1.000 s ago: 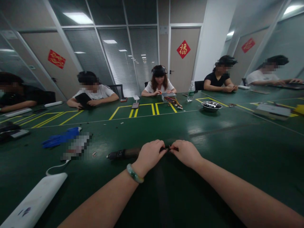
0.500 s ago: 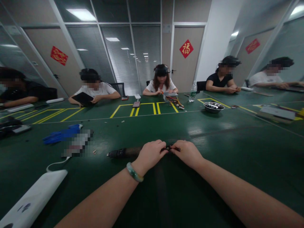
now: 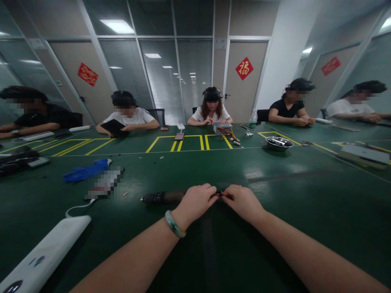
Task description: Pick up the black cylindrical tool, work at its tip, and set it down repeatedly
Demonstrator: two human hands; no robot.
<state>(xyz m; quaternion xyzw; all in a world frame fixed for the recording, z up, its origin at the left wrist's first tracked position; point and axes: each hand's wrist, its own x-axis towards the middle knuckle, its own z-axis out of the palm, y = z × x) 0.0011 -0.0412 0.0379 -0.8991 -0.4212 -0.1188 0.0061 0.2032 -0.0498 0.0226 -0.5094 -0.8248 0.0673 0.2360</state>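
A dark cylindrical tool with a metal tip at its left end lies on the green table. My left hand, with a green bangle on the wrist, covers its right part, fingers pressed together. Close beside it, my right hand pinches the dark, thin end of the same tool. The fingertips of both hands nearly meet over small dark parts, whose details are too small to make out.
At the left lie a white power bank, a cabled phone and blue gloves. Across the table several people sit behind a metal bowl, a bottle and a wired metal box.
The whole view has shifted slightly, so the scene sits a little lower and further right. Both hands keep nearly the same grip on the tool.
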